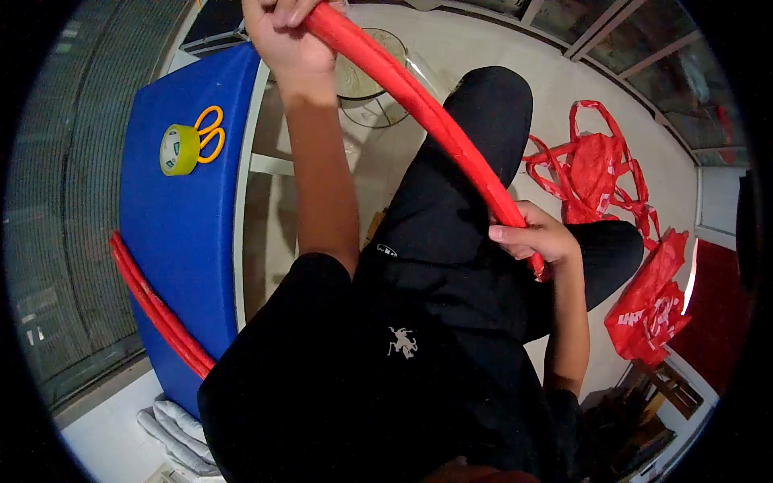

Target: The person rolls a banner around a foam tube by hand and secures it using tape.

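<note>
A long red roll (423,105), apparently of tightly rolled plastic bag, runs diagonally across my lap. My left hand (294,28) is closed around its upper end, partly cut off by the top of the view. Near the lower end, my right hand (538,237) is wrapped around the roll, thumb on top. A short crumpled tip sticks out below that hand. The roll looks taut and slightly curved between my hands, passing over my black trouser leg.
On the blue table (189,258) at left lie orange-handled scissors (212,133), tape (179,150) and more red rolls (157,310). Red plastic bags (592,173) lie on the floor at right, with another red bag (651,310) nearer. A round glass-topped stand (362,80) is ahead.
</note>
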The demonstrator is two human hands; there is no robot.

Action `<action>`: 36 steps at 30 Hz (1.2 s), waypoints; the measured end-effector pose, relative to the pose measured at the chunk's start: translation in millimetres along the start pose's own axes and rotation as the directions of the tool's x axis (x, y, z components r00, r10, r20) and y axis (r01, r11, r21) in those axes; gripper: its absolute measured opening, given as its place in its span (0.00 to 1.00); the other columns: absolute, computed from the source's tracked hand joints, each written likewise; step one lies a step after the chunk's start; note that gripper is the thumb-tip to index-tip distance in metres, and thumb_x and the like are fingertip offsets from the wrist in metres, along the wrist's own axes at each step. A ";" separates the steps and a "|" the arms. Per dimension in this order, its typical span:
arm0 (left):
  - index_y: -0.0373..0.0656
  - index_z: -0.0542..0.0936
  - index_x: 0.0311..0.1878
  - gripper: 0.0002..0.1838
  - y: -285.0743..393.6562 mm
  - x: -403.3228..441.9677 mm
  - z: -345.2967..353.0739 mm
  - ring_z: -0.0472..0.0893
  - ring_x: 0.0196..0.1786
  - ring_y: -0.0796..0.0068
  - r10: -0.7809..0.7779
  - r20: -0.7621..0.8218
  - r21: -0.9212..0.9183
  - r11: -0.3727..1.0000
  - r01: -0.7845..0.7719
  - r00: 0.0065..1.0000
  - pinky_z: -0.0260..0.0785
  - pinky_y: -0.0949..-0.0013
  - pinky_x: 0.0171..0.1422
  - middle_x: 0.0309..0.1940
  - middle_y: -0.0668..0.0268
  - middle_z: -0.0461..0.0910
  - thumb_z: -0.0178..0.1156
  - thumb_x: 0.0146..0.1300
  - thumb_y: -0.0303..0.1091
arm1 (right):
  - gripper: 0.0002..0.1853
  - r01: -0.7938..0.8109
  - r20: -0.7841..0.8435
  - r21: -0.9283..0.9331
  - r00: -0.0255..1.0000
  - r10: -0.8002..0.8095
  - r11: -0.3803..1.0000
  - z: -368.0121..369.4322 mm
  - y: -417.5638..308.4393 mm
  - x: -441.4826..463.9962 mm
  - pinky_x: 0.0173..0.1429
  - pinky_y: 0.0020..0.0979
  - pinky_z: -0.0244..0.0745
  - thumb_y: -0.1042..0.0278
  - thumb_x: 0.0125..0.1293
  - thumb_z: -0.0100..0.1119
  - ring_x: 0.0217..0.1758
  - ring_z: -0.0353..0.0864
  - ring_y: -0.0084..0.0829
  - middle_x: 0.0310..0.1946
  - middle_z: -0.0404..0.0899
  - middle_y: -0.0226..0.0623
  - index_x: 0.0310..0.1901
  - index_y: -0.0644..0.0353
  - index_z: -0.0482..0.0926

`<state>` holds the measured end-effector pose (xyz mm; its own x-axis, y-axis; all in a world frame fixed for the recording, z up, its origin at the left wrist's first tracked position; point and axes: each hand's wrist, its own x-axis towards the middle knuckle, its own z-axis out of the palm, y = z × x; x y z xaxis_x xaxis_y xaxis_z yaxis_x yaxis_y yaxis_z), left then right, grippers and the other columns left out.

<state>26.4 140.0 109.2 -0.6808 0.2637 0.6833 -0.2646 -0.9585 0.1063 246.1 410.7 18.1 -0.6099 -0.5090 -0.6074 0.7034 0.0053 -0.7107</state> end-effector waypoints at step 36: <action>0.44 0.68 0.25 0.19 -4.3 -12.6 -23.1 0.59 0.08 0.85 -0.074 -0.068 -0.054 0.996 0.070 0.995 0.56 0.82 0.14 0.11 0.74 0.63 0.50 0.74 0.41 | 0.11 0.065 -0.414 -0.803 0.655 -0.632 0.593 23.3 33.7 -20.9 0.27 0.34 0.68 0.66 0.63 0.64 0.18 0.72 0.35 0.16 0.70 0.47 0.40 0.65 0.78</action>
<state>20.3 143.3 83.5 -0.7039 0.3406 0.6233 -0.3486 -0.9302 0.1146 291.1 401.5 15.1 -0.9953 0.0201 -0.0950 0.0845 0.6611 -0.7455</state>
